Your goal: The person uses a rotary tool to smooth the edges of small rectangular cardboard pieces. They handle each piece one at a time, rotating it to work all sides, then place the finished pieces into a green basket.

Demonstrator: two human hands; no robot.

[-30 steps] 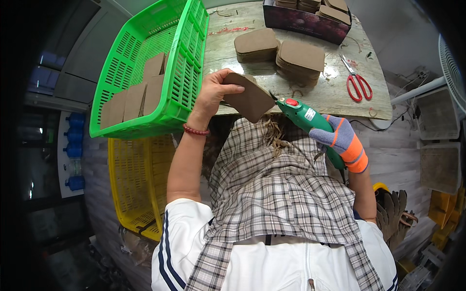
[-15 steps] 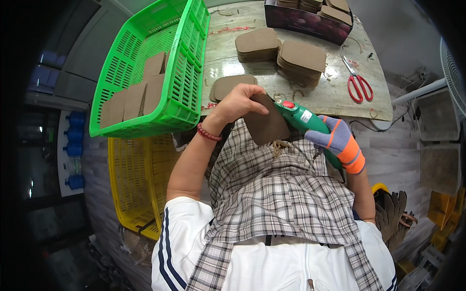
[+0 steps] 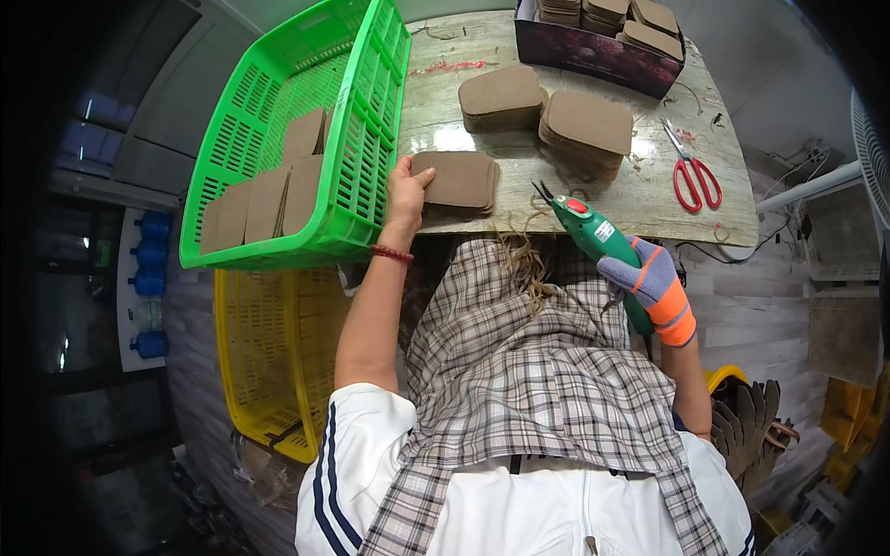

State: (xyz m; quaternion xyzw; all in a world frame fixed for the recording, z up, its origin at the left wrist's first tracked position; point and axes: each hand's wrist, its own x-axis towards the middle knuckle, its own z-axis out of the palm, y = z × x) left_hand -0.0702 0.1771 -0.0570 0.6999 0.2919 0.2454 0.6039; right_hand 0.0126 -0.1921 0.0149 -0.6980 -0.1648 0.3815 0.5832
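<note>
My left hand [image 3: 406,196], with a red bead bracelet at its wrist, is at the left end of a low stack of brown rounded-corner pieces [image 3: 456,180] by the table's near edge. Its thumb lies over the top piece and the fingers curl round the end. In my right hand [image 3: 652,283], which wears a grey and orange glove, is a green electric cutter [image 3: 593,232] with a red button. The cutter's dark, parted blades point up and left, touching nothing. Thin brown trimmings [image 3: 530,273] hang over the table edge onto my checked apron [image 3: 538,371].
Two taller stacks, one left [image 3: 501,94] and one right [image 3: 586,130], stand farther back. Behind them a dark box [image 3: 598,54] holds more pieces. Red-handled scissors [image 3: 695,181] lie at right. A green crate [image 3: 357,167] with brown pieces stands left, above a yellow crate [image 3: 255,371].
My left hand has moved left and down from the cutter's blades to the low stack, taking the brown piece away from them. The cutter stays in my right hand, its blades now free.
</note>
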